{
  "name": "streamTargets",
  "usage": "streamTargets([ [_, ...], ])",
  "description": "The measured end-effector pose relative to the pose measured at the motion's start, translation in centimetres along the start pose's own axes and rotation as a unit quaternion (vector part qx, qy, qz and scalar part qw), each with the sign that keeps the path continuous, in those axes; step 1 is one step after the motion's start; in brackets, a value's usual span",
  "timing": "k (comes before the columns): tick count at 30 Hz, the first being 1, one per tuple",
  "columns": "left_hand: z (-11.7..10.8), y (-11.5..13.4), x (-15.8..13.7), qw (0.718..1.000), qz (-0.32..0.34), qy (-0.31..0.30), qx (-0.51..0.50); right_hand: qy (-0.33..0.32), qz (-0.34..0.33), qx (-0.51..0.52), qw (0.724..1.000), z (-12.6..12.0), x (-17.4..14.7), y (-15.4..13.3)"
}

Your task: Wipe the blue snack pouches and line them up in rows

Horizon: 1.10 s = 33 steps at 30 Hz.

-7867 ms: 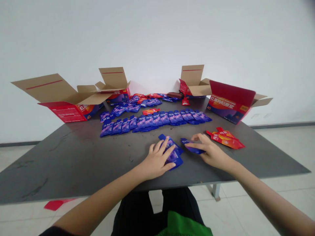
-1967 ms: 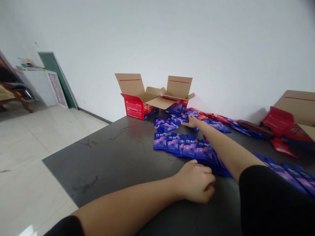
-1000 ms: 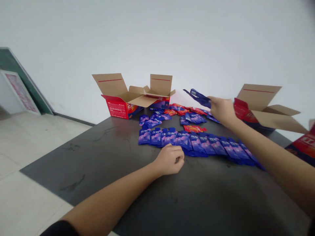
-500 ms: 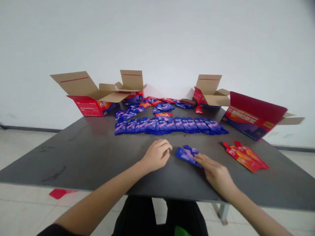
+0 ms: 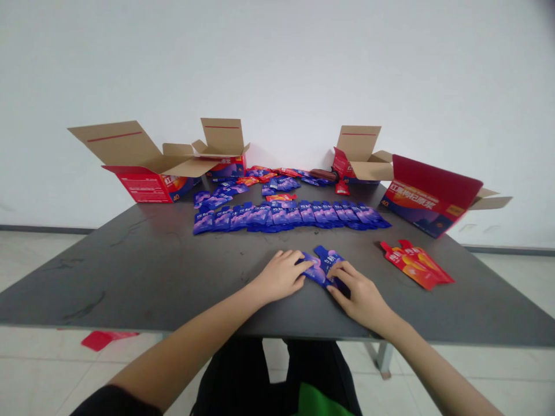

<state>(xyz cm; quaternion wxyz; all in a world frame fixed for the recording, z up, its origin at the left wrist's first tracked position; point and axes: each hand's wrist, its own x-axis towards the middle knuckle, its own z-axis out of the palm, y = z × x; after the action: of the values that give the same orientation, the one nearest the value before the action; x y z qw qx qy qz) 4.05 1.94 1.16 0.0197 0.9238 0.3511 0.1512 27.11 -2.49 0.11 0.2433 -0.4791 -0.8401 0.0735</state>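
Observation:
Two blue-purple pouches lie side by side near the table's front edge. My left hand (image 5: 282, 277) has its thumb and fingers closed at the left edge of the left pouch (image 5: 315, 271). Over the lower part of the right pouch (image 5: 328, 258), my right hand (image 5: 363, 296) is curled, its thumb and fingertips pinching the pouch and hiding part of it. Beyond my hands runs a long overlapping row of blue pouches (image 5: 281, 217). Two red-orange pouches (image 5: 417, 264) overlap to the right of my right hand.
Open cartons stand at the left front (image 5: 145, 186), left back (image 5: 228, 167), right back (image 5: 347, 164) and right front (image 5: 427, 202). Loose blue pouches (image 5: 217, 199) and red pouches (image 5: 260, 172) lie behind the row. The grey table (image 5: 151, 266) ends close to my body.
My left hand has moved onto the left pouch. My right hand has curled its fingers on the right pouch, which now lies turned more upright beside the other. The view has shifted slightly.

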Motion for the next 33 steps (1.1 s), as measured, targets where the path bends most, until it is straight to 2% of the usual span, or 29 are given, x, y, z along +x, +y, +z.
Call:
streamTargets([
  [6,-0.1,0.4,0.5,0.998,0.011,-0.012,0.065,-0.01,-0.037,-0.094,0.995,0.7,1.9,-0.6],
  [9,-0.8,-0.1,0.4,1.0,-0.007,0.022,-0.013,-0.002,-0.023,-0.067,0.997,0.6,2.9,-0.3],
  [11,-1.4,-0.5,0.5,0.986,-0.04,0.079,-0.138,0.039,0.033,0.021,0.998,0.1,3.1,-0.2],
  [13,-2.1,-0.6,0.8,0.954,-0.068,0.112,-0.268,0.089,0.119,0.168,0.975,-0.5,3.3,-0.5],
  [15,-2.8,-0.4,1.3,0.931,-0.057,0.088,-0.35,0.102,0.166,0.314,0.929,-1.0,3.5,-1.2],
  [17,-3.2,0.1,1.8,0.927,-0.034,0.06,-0.368,0.079,0.147,0.392,0.905,-1.4,4.0,-2.0],
  [18,-3.5,0.3,2.1,0.931,-0.029,0.059,-0.358,0.065,0.123,0.392,0.909,-1.6,4.2,-2.3],
  [20,-3.9,0.5,2.4,0.946,-0.032,0.079,-0.314,0.053,0.072,0.336,0.938,-2.5,4.8,-2.7],
  [22,-4.5,0.3,2.6,0.967,-0.025,0.088,-0.239,0.065,0.037,0.273,0.959,-3.7,5.3,-2.6],
  [25,-5.7,-0.5,2.6,0.994,0.026,0.053,-0.093,0.054,0.013,0.264,0.963,-5.7,6.4,-2.3],
  [29,-7.0,-1.9,2.7,0.996,0.089,0.019,0.023,-0.061,-0.024,0.207,0.976,-7.3,8.4,-2.3],
  [33,-6.7,-3.9,3.4,0.996,0.058,0.06,0.037,-0.08,-0.03,0.14,0.986,-7.0,10.2,-2.2],
])
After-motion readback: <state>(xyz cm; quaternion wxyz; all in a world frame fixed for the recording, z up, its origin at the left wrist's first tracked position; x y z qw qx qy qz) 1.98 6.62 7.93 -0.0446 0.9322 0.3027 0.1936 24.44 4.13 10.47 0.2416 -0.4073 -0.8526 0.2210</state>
